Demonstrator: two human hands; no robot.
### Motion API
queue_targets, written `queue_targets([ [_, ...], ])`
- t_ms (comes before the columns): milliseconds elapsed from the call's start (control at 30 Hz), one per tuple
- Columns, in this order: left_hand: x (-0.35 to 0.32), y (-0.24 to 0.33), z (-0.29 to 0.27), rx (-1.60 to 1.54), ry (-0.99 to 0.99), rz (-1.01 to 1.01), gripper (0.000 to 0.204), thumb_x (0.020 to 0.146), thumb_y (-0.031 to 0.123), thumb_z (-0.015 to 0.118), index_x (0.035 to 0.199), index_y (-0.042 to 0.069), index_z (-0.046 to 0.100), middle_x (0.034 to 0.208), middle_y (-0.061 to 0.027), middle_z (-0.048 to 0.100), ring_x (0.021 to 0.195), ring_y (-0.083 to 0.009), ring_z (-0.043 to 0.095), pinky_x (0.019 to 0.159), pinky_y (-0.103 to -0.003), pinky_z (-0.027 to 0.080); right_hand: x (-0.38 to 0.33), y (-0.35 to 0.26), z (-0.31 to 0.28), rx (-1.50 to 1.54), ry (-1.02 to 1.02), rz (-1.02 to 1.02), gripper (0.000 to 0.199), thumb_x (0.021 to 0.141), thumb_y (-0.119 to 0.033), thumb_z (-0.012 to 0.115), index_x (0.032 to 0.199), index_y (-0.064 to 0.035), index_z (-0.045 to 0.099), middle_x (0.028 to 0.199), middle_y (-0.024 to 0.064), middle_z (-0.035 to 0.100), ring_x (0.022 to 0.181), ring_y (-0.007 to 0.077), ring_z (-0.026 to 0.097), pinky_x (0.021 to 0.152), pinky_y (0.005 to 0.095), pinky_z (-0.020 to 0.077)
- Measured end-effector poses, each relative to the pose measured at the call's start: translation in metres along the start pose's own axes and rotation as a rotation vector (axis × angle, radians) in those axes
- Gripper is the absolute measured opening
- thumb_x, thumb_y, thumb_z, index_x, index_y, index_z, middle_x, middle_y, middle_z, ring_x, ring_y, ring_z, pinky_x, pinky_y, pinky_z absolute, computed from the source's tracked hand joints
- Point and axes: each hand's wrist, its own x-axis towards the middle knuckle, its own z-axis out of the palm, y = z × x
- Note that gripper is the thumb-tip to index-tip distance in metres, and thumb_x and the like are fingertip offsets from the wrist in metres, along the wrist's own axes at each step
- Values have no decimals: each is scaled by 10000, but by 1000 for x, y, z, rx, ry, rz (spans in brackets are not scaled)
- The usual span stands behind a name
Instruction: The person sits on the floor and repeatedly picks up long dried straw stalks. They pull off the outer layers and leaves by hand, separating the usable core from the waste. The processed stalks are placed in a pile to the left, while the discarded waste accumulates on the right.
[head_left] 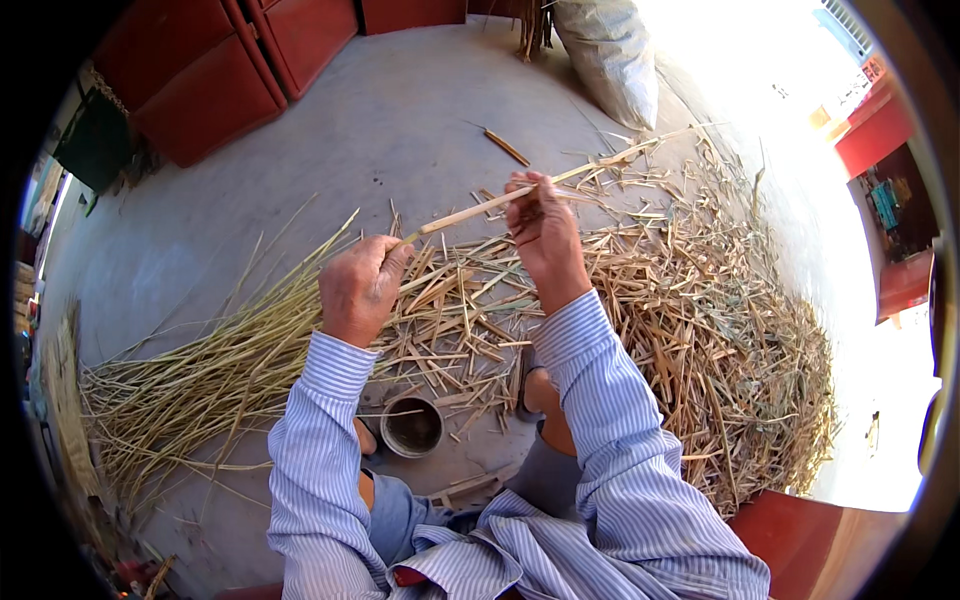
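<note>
Left hand point(358, 285) closed in a fist around the lower end of a pale bamboo strip point(470, 212), knuckles up, fingers wrapped tight. Right hand point(540, 225) higher and farther out, fingers pinched shut on the same strip partway along. Strip held in the air, slanting up to the right from fist to pinch, then running on past the right hand toward the bright far side of the floor point(400, 130). Both forearms in blue-striped sleeves, rising from the lower edge.

Below the hands, on the concrete floor: a broad litter of short split bamboo scraps point(700, 330) spread to the right, and a sheaf of long thin green-yellow strips point(200, 380) fanned out to the left. Small round pot point(411, 427) just beside the knees, near the lower edge. White sack point(610, 55) at the far edge. Red cabinets point(220, 70) along the far left corner. Single loose stick point(507, 147) lying apart on the bare floor beyond the hands.
</note>
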Motion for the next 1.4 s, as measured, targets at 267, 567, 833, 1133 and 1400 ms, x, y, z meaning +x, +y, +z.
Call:
queue_targets([
  [267,1,-3,4,-4,-105,-37,271,929,288,624,823,40,643,706,-137,629,621,-331,609,551,-423,455,-24,24,45,-74,4,293,232,973,-174,604,1123,-1,567,1073,118,668,857,143,667,736,237,585],
  [567,-3,-17,-36,79,-221,180,162,849,154,712,810,20,631,689,-121,616,589,-277,584,550,-375,440,13,6,-4,-128,249,85,166,933,-200,672,958,-42,630,858,52,688,695,97,641,579,208,546],
  [833,-6,-21,-55,8,-296,-135,186,798,174,759,847,24,662,737,-105,664,624,-236,633,570,-348,479,-4,5,8,-180,175,121,169,938,-207,667,997,-56,617,911,54,695,774,113,655,681,232,557],
  [1133,-6,-6,-23,-54,-143,-12,156,846,177,717,850,32,660,717,-111,639,606,-263,605,552,-363,450,25,-25,-38,-27,314,-39,161,956,-154,624,1023,-8,633,935,99,701,783,138,680,627,219,580],
  [1400,-2,-8,-4,22,-117,63,174,844,176,713,825,33,617,711,-115,608,623,-297,589,555,-399,441,-30,36,43,-176,-13,299,233,975,-201,603,1098,-3,602,1008,112,697,910,185,691,726,255,583],
])
